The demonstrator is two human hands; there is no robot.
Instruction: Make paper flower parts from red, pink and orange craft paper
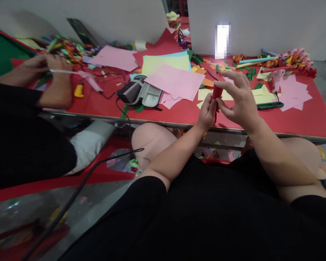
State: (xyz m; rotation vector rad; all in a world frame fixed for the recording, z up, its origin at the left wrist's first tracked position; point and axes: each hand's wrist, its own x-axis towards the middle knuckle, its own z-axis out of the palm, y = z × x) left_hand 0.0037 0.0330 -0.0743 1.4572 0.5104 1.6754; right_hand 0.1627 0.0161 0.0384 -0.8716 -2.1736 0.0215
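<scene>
left hand: wraps the lower part of the red paper roll [217,92], its fingers [207,105] closed round it.
right hand: at the roll's upper part, thumb near its side, other fingers [232,77] spread and curved; firm contact cannot be told.
red paper roll: roughly upright, above the red table [179,117]'s front edge.
right of the roll: yellow paper strips [263,97], a pink glue gun [277,79], pink paper sheets [295,93].
left of the roll: an open case [152,96], a large pink sheet [176,80].
far left: a co-worker's hands [55,69].
</scene>
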